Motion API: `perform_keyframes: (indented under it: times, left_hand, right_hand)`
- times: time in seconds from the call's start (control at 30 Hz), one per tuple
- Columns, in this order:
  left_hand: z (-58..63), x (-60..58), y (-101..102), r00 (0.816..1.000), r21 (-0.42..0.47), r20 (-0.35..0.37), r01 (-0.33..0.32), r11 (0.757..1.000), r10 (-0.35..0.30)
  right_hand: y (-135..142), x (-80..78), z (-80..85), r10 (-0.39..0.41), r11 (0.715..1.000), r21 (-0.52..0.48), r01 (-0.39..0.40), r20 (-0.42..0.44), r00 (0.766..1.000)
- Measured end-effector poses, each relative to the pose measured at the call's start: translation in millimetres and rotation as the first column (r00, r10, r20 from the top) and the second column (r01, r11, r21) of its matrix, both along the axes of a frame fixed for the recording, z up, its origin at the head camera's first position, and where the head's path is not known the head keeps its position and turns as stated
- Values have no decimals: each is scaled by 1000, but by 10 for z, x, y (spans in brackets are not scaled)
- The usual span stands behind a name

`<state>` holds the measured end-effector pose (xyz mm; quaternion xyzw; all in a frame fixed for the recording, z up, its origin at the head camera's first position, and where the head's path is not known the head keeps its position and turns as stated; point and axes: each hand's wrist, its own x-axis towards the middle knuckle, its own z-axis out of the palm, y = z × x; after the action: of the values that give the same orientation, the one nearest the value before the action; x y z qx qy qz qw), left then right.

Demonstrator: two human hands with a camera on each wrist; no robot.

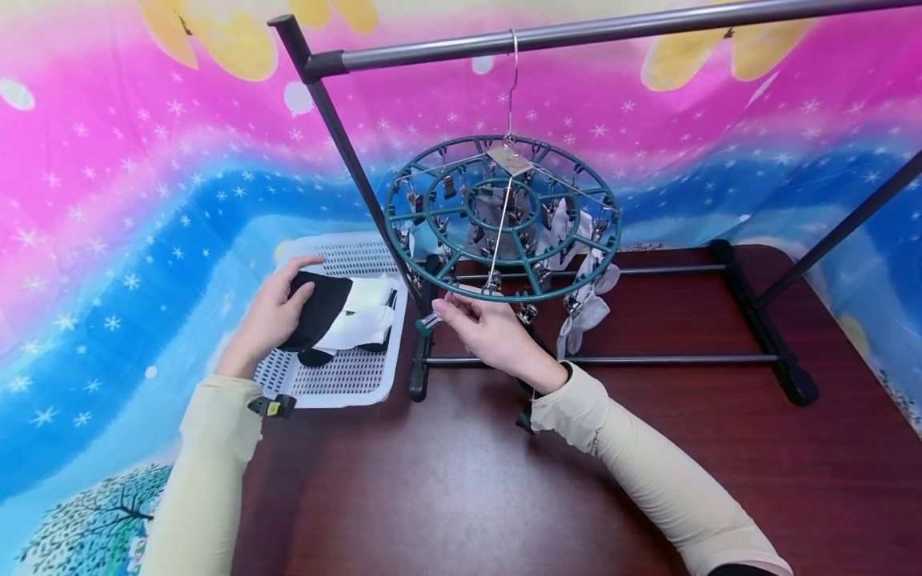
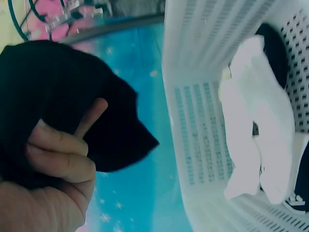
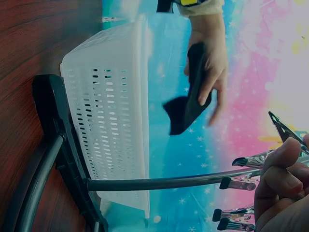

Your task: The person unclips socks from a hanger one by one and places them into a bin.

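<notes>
My left hand [image 1: 270,316] grips a dark, folded sock [image 1: 317,308], held up above the white basket [image 1: 392,372]. In the left wrist view the sock [image 2: 53,92] drapes over the fingers, with the thumb hidden beneath it. My right hand [image 1: 493,332] is below the front rim of a round green clip hanger [image 1: 450,282]. Its thumb and fingers pinch a metal clip [image 1: 430,322], also seen as a clip [image 3: 282,128] with dark tips in the right wrist view. White socks [image 2: 265,111] and some dark ones lie in the basket.
The hanger hangs by a wire hook [image 1: 515,64] from a grey rack bar [image 1: 619,28]. White socks [image 1: 587,308] and grey ones are clipped on it. The rack's black foot [image 1: 419,376] stands right beside the basket on the reddish-brown table [image 1: 403,496].
</notes>
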<state>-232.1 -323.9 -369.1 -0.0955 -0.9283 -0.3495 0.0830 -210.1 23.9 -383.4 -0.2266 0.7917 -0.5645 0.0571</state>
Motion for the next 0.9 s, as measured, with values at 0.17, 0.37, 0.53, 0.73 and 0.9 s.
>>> perform_keyframes:
  times: [0.17, 0.37, 0.53, 0.73, 0.9]
  left_hand:
    - [-15, -202, -144, 987, -53, 160, 25, 998, -17]
    - [-72, -378, -311, 932, -45, 353, 103, 994, -81]
    - [-170, -496, -419, 877, 36, 461, 132, 991, -134]
    - [-339, -579, -489, 805, 93, 560, 171, 981, -193]
    - [-474, -650, -518, 813, -69, 555, 254, 965, -174]
  right_hand:
    - [0, -7, -12, 14, 1000, -13, -14, 15, 1000]
    - [6, -12, -14, 23, 1000, -5, -23, 21, 1000]
    - [10, -25, -16, 20, 1000, 0, -20, 8, 1000]
    - [8, -29, -27, 32, 999, 7, -32, 0, 1000]
    - [7, -38, -53, 42, 999, -2, -42, 15, 999]
